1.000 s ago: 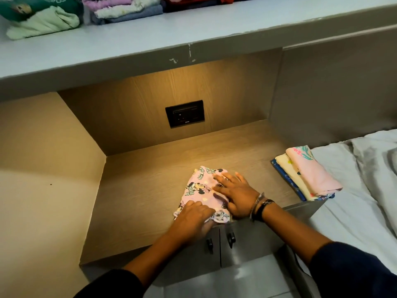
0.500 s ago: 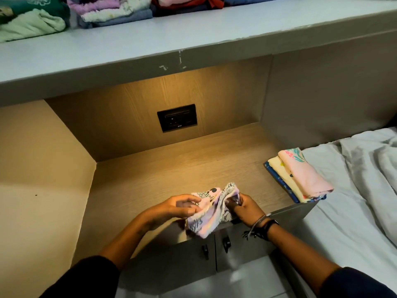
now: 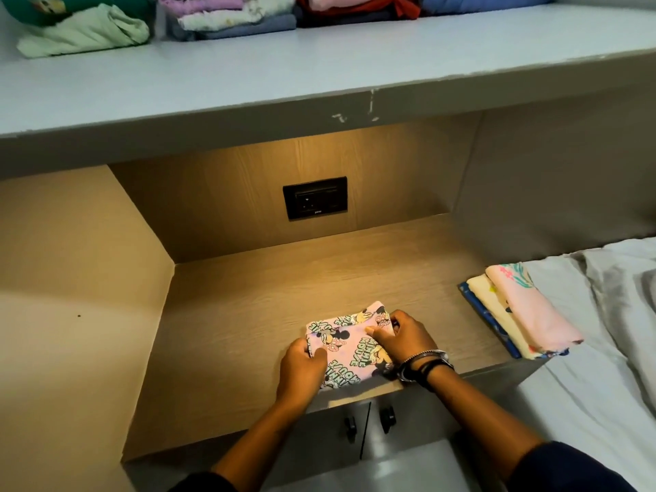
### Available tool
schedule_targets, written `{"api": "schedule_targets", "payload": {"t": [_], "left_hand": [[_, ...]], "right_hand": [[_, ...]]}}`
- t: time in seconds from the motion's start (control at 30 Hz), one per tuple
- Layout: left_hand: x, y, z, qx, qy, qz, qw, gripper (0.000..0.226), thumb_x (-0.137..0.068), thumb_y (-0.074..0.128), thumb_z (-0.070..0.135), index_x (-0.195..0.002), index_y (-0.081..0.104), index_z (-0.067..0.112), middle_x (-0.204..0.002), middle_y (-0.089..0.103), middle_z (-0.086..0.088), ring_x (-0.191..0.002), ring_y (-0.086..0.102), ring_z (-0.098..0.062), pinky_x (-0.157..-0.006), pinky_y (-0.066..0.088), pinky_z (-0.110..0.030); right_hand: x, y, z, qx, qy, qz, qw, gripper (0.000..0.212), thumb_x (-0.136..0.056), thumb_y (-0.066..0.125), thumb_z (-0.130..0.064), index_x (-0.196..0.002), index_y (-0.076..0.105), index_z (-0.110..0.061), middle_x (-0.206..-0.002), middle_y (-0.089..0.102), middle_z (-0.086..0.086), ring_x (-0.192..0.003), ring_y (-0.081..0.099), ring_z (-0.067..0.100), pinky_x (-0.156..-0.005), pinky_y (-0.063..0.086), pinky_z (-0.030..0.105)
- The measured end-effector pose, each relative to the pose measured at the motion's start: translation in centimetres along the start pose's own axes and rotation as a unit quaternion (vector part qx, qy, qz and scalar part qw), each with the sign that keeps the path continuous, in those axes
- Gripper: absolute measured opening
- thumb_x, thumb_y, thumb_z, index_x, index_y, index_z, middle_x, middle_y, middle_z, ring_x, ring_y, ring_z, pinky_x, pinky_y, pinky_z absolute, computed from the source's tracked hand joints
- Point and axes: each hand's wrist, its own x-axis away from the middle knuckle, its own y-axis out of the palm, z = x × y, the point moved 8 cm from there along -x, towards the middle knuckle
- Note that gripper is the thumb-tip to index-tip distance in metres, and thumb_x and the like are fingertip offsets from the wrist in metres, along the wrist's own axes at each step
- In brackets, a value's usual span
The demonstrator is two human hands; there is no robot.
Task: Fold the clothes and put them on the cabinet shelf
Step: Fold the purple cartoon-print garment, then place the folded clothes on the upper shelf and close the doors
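Garment (image 3: 349, 344) on counter (image 3: 248, 314), stack (image 3: 518, 310) right.

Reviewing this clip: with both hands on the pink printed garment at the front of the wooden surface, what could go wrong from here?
1. The pink printed garment lies close to the front edge of the wooden surface; a nudge may send it over.
2. The left hand and right hand grip only its sides, so the folds may open when it is lifted.
3. The upper shelf already carries several folded piles; placing another may disturb them.
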Motion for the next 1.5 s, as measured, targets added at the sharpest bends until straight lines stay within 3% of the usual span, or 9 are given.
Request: {"api": "schedule_targets", "payload": {"t": [0.1, 0.27, 0.47, 0.73, 0.97, 1.23, 1.33, 1.43, 1.5], "left_hand": [[0.9, -0.9, 0.2, -0.143, 0.024, 0.073, 0.987, 0.024, -0.092, 0.055, 0.041, -0.105, 0.054, 0.021, -0.103, 0.057, 0.004, -0.083, 0.064, -0.013, -0.055, 0.049, -0.024], [0.2, 0.7, -0.3, -0.016, -0.073, -0.014, 0.997, 0.023, -0.091, 0.062, 0.027, -0.107, 0.061, 0.011, -0.087, 0.072, -0.002, -0.07, 0.069, -0.015, -0.049, 0.048, -0.023], [0.8, 3.1, 2.3, 0.095, -0.144, -0.176, 0.969, 0.031, -0.088, 0.067, 0.02, -0.114, 0.062, 0.004, -0.121, 0.067, -0.011, -0.116, 0.061, -0.031, -0.106, 0.042, -0.046], [2.0, 12.6, 17.5, 0.18, 0.016, -0.299, 0.937, 0.039, -0.087, 0.067, 0.021, -0.118, 0.062, -0.003, -0.111, 0.072, -0.023, -0.099, 0.07, -0.036, -0.085, 0.055, -0.044], [3.4, 24.8, 26.6, 0.332, 0.023, -0.309, 0.891, 0.08, -0.076, 0.077, 0.03, -0.136, 0.041, -0.01, -0.131, 0.057, -0.032, -0.12, 0.057, -0.044, -0.104, 0.046, -0.053], [3.5, 29.5, 21.6, 0.171, 0.082, -0.186, 0.964, 0.107, -0.075, 0.078, -0.005, -0.154, 0.01, 0.019, -0.149, 0.042, -0.017, -0.121, 0.054, -0.026, -0.1, 0.049, -0.043], [4.1, 29.0, 21.9, 0.035, 0.16, -0.094, 0.982, 0.107, -0.076, 0.082, 0.011, -0.155, 0.011, 0.015, -0.155, 0.028, -0.011, -0.129, 0.043, -0.022, -0.098, 0.04, -0.028], [4.4, 27.7, 20.5, -0.006, 0.09, 0.014, 0.996, 0.094, -0.074, 0.081, 0.04, -0.147, 0.028, 0.015, -0.149, 0.035, -0.01, -0.133, 0.038, -0.031, -0.095, 0.039, -0.033], [4.6, 28.4, 18.1, 0.044, -0.03, -0.001, 0.999, 0.077, -0.071, 0.077, 0.053, -0.129, 0.046, 0.014, -0.132, 0.054, -0.011, -0.122, 0.053, -0.032, -0.098, 0.048, -0.042]], "right_hand": [[0.0, 0.7, -0.6, 0.007, 0.028, -0.042, 0.999, 0.039, -0.067, 0.076, -0.053, -0.091, 0.06, -0.027, -0.089, 0.07, -0.007, -0.078, 0.068, 0.017, -0.074, 0.06, 0.041], [1.0, 2.1, -0.4, -0.082, 0.091, -0.063, 0.99, 0.03, -0.069, 0.082, -0.019, -0.097, 0.072, -0.016, -0.093, 0.076, 0.002, -0.082, 0.072, 0.021, -0.078, 0.061, 0.041], [3.3, -0.1, 1.6, -0.28, 0.21, -0.111, 0.93, 0.032, -0.07, 0.08, -0.003, -0.099, 0.067, 0.0, -0.087, 0.075, 0.015, -0.067, 0.075, 0.031, -0.053, 0.059, 0.035], [6.6, -12.2, 5.3, -0.58, 0.081, 0.042, 0.809, 0.036, -0.07, 0.082, -0.007, -0.104, 0.072, -0.005, -0.102, 0.076, 0.015, -0.094, 0.073, 0.033, -0.089, 0.056, 0.046], [5.5, -19.5, 11.8, -0.604, 0.179, 0.203, 0.75, 0.042, -0.078, 0.079, -0.019, -0.116, 0.063, -0.014, -0.105, 0.073, 0.009, -0.087, 0.07, 0.028, -0.067, 0.061, 0.038], [6.2, -19.0, 13.0, -0.528, 0.251, 0.093, 0.806, 0.036, -0.082, 0.074, -0.016, -0.112, 0.059, -0.004, -0.088, 0.068, 0.014, -0.074, 0.066, 0.03, -0.056, 0.058, 0.035], [8.0, -20.7, 14.6, -0.448, 0.229, 0.047, 0.863, 0.038, -0.08, 0.074, -0.027, -0.109, 0.061, -0.006, -0.094, 0.069, 0.014, -0.076, 0.07, 0.03, -0.057, 0.058, 0.039], [7.9, -26.6, 16.7, -0.15, 0.155, 0.208, 0.954, 0.058, -0.078, 0.07, -0.044, -0.123, 0.052, -0.011, -0.104, 0.064, 0.01, -0.091, 0.064, 0.03, -0.073, 0.054, 0.039], [6.4, -29.9, 15.4, 0.063, 0.057, 0.3, 0.95, 0.067, -0.075, 0.065, -0.058, -0.127, 0.052, -0.016, -0.121, 0.059, 0.012, -0.11, 0.056, 0.033, -0.086, 0.052, 0.043]]}}
